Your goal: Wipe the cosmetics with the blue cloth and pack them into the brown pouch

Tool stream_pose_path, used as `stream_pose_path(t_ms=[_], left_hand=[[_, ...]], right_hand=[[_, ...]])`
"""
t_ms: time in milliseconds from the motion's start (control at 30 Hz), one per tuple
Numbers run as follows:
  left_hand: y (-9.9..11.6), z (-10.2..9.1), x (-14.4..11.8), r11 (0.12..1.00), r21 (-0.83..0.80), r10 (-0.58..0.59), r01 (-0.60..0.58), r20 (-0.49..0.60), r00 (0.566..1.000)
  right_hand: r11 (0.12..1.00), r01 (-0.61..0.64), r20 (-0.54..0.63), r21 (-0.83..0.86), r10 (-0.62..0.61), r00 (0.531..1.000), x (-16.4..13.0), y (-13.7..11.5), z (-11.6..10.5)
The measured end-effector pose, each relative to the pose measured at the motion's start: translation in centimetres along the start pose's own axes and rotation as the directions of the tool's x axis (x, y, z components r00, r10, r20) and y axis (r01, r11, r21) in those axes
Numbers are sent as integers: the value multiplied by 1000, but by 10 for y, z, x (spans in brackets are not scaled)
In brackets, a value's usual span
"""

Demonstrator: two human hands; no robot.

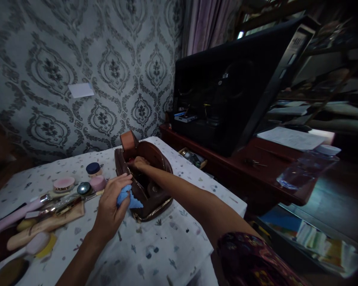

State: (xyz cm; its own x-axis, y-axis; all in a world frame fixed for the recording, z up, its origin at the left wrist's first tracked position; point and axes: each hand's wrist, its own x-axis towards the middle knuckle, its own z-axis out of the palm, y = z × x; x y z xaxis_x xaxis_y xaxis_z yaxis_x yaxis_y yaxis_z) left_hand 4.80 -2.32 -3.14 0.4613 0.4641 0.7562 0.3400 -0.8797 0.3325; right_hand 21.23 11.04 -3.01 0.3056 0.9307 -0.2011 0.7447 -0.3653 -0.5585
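Your left hand is curled around a blue cloth, fingers closed on it, pressing it against the near left edge of the brown leather bag. Your right hand reaches across into the open top of the bag at its far left end; the fingers are bent over the rim there, but whether they grip anything inside, you cannot tell from this view.

The bag sits near the middle of the tabletop, on a white cloth with small printed specks. Its mouth is open and faces up, dark inside, with a zip line along the near lower edge. A folded brown flap or strap stands up at its far end.

Left of the bag, a scatter of small items: a dark blue-lidded jar, a round pink compact, a small pink pot and a shiny round lid just beside it. Nearer and further left lie long tan and pink cases, touching or overlapping one another; details blurred.

Right of the tabletop, a dark red-brown cabinet carries a large black monitor tilted back. A clear plastic bottle lies at the cabinet's near right edge. White papers sit behind it. Patterned grey wallpaper covers the far wall.
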Motion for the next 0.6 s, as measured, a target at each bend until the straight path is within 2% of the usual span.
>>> stream_pose_path(t_ms=[400, 600], left_hand=[[-1, 1, 0, 1000, -6, -8, 8, 13, 1000], [0, 0, 0, 1000, 0, 3, -3, 10, 1000]], right_hand=[[998, 59, 78, 35, -61, 995, 13, -3, -5], [997, 55, 84, 61, -61, 995, 8, -3, -9]])
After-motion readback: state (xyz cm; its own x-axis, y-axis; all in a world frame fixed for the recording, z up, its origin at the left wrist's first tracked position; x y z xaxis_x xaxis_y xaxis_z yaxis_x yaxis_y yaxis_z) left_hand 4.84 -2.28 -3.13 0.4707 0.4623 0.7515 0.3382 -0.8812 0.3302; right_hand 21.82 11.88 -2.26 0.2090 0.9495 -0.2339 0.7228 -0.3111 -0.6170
